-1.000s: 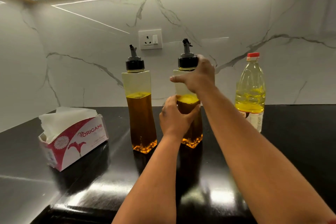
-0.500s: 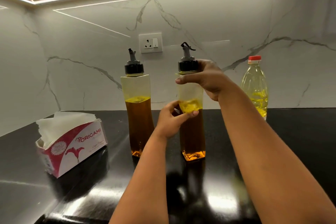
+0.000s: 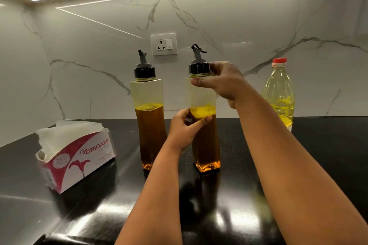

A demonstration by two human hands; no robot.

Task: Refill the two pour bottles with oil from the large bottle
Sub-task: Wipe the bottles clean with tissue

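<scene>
On the glossy black countertop, near its middle, stands the right-hand clear square pour bottle, upright and a little over half full of amber oil, yellow at the surface. Its black screw cap with a grey spout is gripped by the right hand, whose fingers curl round the cap's far side while the thumb presses across the bottle's shoulder just under it. The left hand steadies the body at the oil line, thumb and fingers pinched on opposite faces of the bottle.

Just to the left, apart from it, the second clear square pour bottle stands upright with its own black spouted cap on, filled to about the same height. To the right, partly hidden behind the right forearm, is the large clear plastic oil bottle with a red cap, holding pale yellow oil.

Farther left lies a pink-and-white tissue box marked ORIGAMI, white tissues rising from its open top. Behind the bottles, a white wall socket sits in the veined marble backsplash.
</scene>
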